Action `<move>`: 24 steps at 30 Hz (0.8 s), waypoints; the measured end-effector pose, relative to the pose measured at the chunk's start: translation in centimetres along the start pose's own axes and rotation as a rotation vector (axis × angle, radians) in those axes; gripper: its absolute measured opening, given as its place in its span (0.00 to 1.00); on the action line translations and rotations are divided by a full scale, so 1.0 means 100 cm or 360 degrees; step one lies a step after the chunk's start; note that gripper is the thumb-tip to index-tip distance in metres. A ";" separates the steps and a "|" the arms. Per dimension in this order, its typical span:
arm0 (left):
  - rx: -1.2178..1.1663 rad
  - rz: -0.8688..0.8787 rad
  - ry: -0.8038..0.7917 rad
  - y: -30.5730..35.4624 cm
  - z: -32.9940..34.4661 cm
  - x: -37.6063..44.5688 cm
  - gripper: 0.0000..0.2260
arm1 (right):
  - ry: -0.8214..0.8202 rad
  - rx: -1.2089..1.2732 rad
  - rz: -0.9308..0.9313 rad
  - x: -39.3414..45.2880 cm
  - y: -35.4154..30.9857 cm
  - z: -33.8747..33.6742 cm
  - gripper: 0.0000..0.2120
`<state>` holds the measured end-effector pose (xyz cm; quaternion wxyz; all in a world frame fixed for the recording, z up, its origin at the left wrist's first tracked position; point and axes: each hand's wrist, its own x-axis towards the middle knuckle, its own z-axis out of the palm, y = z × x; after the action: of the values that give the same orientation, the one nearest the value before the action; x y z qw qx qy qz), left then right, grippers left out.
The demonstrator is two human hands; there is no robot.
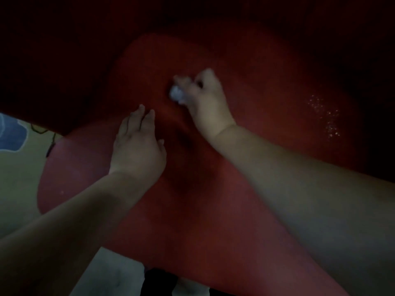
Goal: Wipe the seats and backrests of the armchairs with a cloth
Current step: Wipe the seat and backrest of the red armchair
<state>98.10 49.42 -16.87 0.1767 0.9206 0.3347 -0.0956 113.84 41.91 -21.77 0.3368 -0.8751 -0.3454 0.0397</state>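
The left hand lies flat with fingers straight, while the right hand is curled tight, both forearms reaching forward.

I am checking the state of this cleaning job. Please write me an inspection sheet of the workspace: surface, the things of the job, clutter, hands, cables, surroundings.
Surface: red armchair seat, smooth, dimly lit; the backrest above is in deep shadow.
Job's things: small white cloth, bunched up, against the seat.
Clutter: pale specks on the seat's right part; what they are cannot be told.
Hands: right hand grips the cloth, blurred; left hand rests flat on the seat, fingers straight.
Cables: a thin dark cord lies on the floor at left.
Surroundings: pale floor with a blue patch at far left.
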 end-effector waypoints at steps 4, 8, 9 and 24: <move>-0.0045 -0.0036 -0.0027 -0.003 -0.002 -0.004 0.29 | -0.0367 0.0003 -0.0396 -0.082 0.014 -0.034 0.26; -0.0072 0.0091 -0.0135 0.005 0.001 -0.015 0.29 | -0.0279 -0.0426 -0.0240 -0.116 0.060 -0.091 0.13; -0.0056 0.0154 -0.0150 0.008 0.003 -0.018 0.29 | -0.0214 -0.0334 -0.0095 -0.117 0.064 -0.096 0.11; 0.0003 0.0478 -0.0230 0.024 0.026 -0.065 0.29 | -0.0376 -0.0271 -0.0193 -0.257 0.000 -0.094 0.20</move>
<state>94.60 42.88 -16.70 0.2119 0.9512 0.1796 -0.1344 97.21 20.38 -18.70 0.2201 -0.8672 -0.4369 0.0925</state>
